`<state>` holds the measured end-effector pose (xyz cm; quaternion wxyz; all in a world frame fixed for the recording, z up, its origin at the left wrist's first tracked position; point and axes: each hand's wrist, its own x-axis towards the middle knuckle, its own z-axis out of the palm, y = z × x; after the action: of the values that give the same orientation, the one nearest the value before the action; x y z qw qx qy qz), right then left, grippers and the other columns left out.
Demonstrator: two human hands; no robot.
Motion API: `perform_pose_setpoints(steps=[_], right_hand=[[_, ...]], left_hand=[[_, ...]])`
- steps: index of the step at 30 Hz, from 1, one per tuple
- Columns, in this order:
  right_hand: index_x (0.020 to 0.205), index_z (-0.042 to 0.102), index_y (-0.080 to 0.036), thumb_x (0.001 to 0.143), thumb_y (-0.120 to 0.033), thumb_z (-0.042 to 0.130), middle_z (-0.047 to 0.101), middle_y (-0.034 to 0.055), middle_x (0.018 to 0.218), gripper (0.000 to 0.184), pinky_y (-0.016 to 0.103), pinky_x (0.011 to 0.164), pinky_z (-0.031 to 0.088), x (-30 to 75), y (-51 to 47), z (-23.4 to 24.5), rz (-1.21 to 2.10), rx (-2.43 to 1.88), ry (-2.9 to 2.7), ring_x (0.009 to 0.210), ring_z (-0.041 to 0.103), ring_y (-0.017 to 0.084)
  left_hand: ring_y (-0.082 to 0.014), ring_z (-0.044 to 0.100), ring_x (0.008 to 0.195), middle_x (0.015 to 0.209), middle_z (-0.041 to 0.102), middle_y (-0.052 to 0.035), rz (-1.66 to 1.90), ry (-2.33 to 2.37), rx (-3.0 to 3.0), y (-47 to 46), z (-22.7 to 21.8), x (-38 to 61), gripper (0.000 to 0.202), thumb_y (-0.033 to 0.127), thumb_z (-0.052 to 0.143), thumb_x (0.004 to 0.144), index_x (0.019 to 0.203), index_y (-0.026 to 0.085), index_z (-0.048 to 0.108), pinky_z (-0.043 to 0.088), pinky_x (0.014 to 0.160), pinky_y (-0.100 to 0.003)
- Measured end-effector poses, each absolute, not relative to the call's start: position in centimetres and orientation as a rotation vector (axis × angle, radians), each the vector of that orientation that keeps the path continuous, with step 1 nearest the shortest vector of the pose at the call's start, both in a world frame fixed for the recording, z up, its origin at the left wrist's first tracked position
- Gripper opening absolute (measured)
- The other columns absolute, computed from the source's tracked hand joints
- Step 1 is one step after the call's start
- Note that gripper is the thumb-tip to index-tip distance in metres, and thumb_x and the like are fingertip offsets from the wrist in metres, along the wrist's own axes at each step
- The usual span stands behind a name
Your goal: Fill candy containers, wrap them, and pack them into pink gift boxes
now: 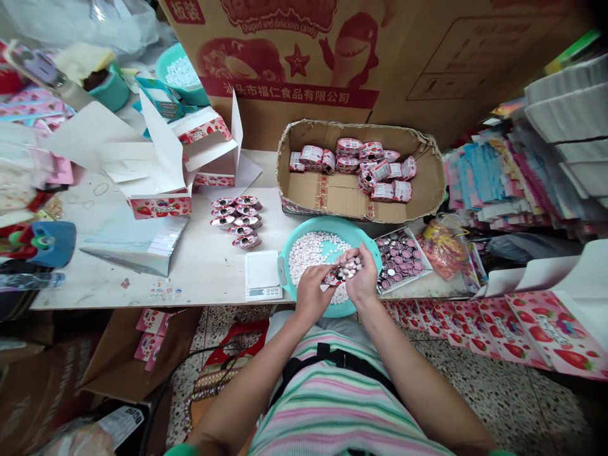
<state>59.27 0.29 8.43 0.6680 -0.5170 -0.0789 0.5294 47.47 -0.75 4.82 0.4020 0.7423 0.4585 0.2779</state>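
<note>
Over a turquoise basin (284,269) of small pale candies (306,252), both my hands meet. My left hand (313,290) is closed around a small strawberry-printed candy tin (334,277), partly covered by its fingers. Cupped beside it, my right hand (363,278) holds a heap of pale candies (350,266) against the tin's opening. To the right of the basin, a white box (422,269) contains many round pinkish caps (399,256). Several similar tins (244,221) stand in two rows left of the basin, their round holes facing up.
Behind the basin, a cut-down cardboard box (308,193) holds several tins. A white kitchen scale (263,272) sits left of the basin. Open strawberry cartons (161,206) and a silver bag (137,244) lie further left. Printed cards (517,329) hang along the right edge.
</note>
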Motion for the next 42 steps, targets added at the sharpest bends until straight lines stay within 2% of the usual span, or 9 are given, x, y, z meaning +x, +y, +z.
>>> perform_pose_setpoints(steps=[8,16,20,25,29,34,38,42], right_hand=[[0.052,0.051,-0.020,0.079,-0.048,0.052,0.049,-0.0024,0.050,0.039,0.024,0.051,0.042,59.6,0.4,8.8,1.205,-1.147,-0.140,0.048,0.049,0.010],[0.053,0.049,-0.020,0.078,-0.055,0.050,0.047,-0.0030,0.047,0.043,0.025,0.051,0.042,59.4,0.4,9.2,1.170,-1.241,-0.236,0.046,0.049,0.010],[0.054,0.049,-0.020,0.080,-0.053,0.049,0.047,-0.0028,0.048,0.041,0.025,0.052,0.042,59.1,0.5,9.9,1.164,-1.175,-0.255,0.048,0.049,0.011],[0.054,0.045,-0.021,0.080,-0.053,0.047,0.040,-0.0042,0.050,0.042,0.025,0.051,0.040,60.7,0.8,11.0,0.962,-1.149,-0.260,0.047,0.044,0.009],[0.055,0.047,-0.021,0.080,-0.052,0.048,0.042,-0.0040,0.051,0.041,0.025,0.052,0.041,63.2,0.7,10.5,0.843,-1.192,-0.287,0.048,0.045,0.009],[0.057,0.053,-0.018,0.077,-0.050,0.055,0.049,-0.0022,0.055,0.038,0.026,0.052,0.042,64.5,-1.1,7.9,0.793,-1.324,-0.310,0.051,0.049,0.010],[0.059,0.056,-0.016,0.074,-0.053,0.059,0.053,-0.0005,0.057,0.040,0.026,0.052,0.043,63.6,-2.8,5.9,0.854,-1.453,-0.315,0.053,0.052,0.011],[0.060,0.058,-0.015,0.073,-0.054,0.061,0.055,-0.0006,0.056,0.041,0.024,0.051,0.043,62.5,-3.6,4.5,0.926,-1.542,-0.257,0.051,0.053,0.010]], left_hand=[[-0.0227,0.058,0.100,0.107,0.066,-0.0044,0.738,1.151,1.833,-0.7,4.5,48.1,0.045,0.016,0.070,0.070,0.112,0.026,0.060,0.045,0.088,-0.040],[-0.0231,0.059,0.099,0.105,0.067,-0.0044,0.755,1.195,1.760,-0.5,4.8,48.5,0.042,0.016,0.071,0.068,0.108,0.026,0.062,0.046,0.088,-0.040],[-0.0233,0.060,0.099,0.106,0.067,-0.0051,0.773,1.157,1.700,-0.6,4.9,48.4,0.042,0.017,0.071,0.068,0.108,0.025,0.062,0.047,0.088,-0.040],[-0.0229,0.060,0.104,0.109,0.066,-0.0050,0.830,1.205,1.512,-0.5,5.5,47.6,0.036,0.018,0.066,0.072,0.107,0.024,0.062,0.047,0.091,-0.040],[-0.0220,0.059,0.106,0.111,0.065,-0.0060,0.958,1.208,1.443,-0.4,5.6,45.8,0.035,0.022,0.066,0.074,0.108,0.023,0.059,0.047,0.092,-0.037],[-0.0198,0.060,0.100,0.107,0.063,-0.0063,1.186,1.653,1.326,-0.1,3.1,39.1,0.037,0.029,0.067,0.074,0.108,0.020,0.056,0.047,0.091,-0.035],[-0.0213,0.059,0.099,0.104,0.063,-0.0063,1.052,1.949,1.355,0.3,-0.4,32.5,0.038,0.031,0.068,0.071,0.106,0.019,0.058,0.046,0.090,-0.036],[-0.0209,0.059,0.096,0.101,0.063,-0.0050,0.933,1.934,1.391,0.8,-3.5,29.6,0.036,0.029,0.066,0.070,0.103,0.019,0.058,0.047,0.087,-0.035]])
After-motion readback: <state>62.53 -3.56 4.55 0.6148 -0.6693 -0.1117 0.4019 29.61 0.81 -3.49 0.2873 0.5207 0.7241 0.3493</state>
